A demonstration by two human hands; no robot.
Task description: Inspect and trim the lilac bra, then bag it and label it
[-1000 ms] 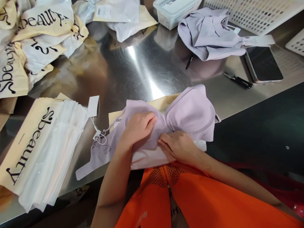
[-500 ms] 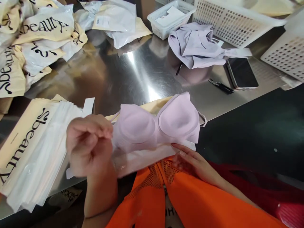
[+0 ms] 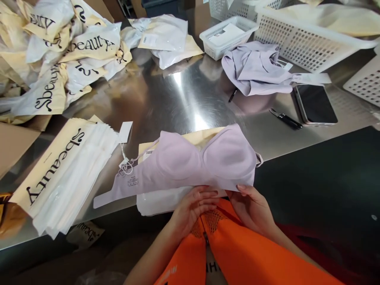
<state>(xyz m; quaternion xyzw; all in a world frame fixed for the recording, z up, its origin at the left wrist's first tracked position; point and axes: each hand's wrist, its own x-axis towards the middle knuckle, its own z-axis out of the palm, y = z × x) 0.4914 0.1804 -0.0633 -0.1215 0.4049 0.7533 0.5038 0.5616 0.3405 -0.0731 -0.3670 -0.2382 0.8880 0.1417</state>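
Lilac bra (image 3: 190, 166) spread cups-up at the lower centre of the frame, across the near edge of the steel table (image 3: 178, 95), on top of a cream packaging bag (image 3: 202, 136) and a clear plastic sleeve (image 3: 157, 202) that pokes out below its hem. Left hand (image 3: 191, 208) at bottom centre, fingers curled loosely upward and touching the lower hem from beneath, not clamped shut. Right hand (image 3: 252, 206) just beside it to the right, fingertips pinching the hem under the right cup. One long band end trailing off toward lower left; white hang tag (image 3: 125, 132) on a string just left of the bra, close to the strap. Stack of flat "Sbeauty" bags (image 3: 62, 170) at left, fanned along the table edge. Heap of crumpled printed bags (image 3: 59, 59) in the upper left. Second lilac garment (image 3: 255, 71) bunched at upper right, near a small white basket (image 3: 228, 35) and a larger white basket (image 3: 299, 39). Dark phone (image 3: 315, 105) face-up at right, small black snips (image 3: 286, 118) just left of it, black pen (image 3: 232, 95) below the bunched garment. Orange clothing (image 3: 237, 253) filling the bottom of the frame.
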